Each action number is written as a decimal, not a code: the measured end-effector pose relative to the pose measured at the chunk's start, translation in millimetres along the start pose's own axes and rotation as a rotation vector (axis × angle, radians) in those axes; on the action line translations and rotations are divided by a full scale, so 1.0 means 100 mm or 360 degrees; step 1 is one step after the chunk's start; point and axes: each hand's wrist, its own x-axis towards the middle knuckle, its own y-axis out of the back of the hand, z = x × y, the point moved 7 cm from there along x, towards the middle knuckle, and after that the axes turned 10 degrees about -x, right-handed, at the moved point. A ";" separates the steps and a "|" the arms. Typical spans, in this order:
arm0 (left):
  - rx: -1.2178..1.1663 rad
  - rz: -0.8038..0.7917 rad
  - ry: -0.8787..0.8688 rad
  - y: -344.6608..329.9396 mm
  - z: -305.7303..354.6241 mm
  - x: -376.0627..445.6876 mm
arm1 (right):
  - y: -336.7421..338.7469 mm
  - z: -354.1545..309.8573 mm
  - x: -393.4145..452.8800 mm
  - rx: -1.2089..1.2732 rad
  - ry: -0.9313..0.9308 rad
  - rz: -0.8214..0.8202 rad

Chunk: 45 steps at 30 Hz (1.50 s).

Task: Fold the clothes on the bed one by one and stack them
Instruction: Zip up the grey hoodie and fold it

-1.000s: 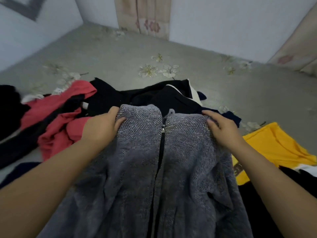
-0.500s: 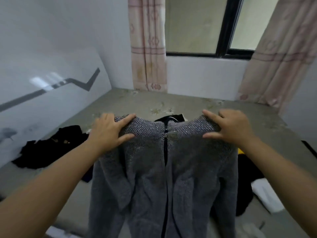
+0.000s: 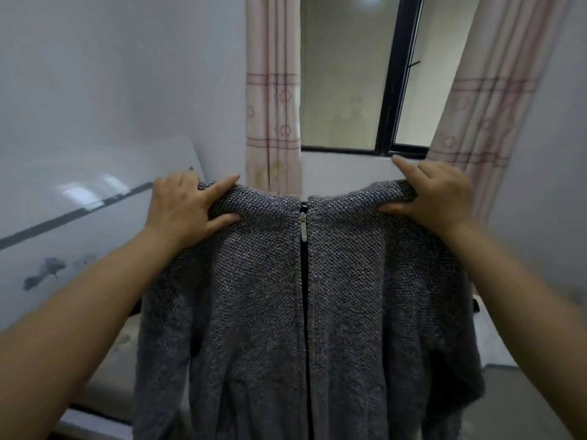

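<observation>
Grey zip cardigan [image 3: 305, 312] now higher, shoulders pinched in both hands' fingers [image 3: 222, 188], bed seemingly hidden.

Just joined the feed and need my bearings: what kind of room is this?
Probably a bedroom in a home: a curtained window with pink patterned curtains, plain white walls, and both hands holding up a grey zip cardigan by its shoulders.

No text, label, brand, number or sign can be read anywhere in the head view
</observation>
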 end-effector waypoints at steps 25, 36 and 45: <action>-0.0428 -0.1847 0.0673 -5.86 -0.81 -2.42 | -5.63 -2.63 -2.52 0.0451 -0.0010 -0.1916; -0.1444 -0.1284 0.1878 -6.86 -0.75 -2.28 | -6.48 -2.96 -2.34 0.1094 -0.1340 -0.2001; -0.0899 -0.0430 0.1068 -6.59 -1.58 -0.72 | -6.51 -2.32 -0.82 0.0580 -0.0836 -0.0767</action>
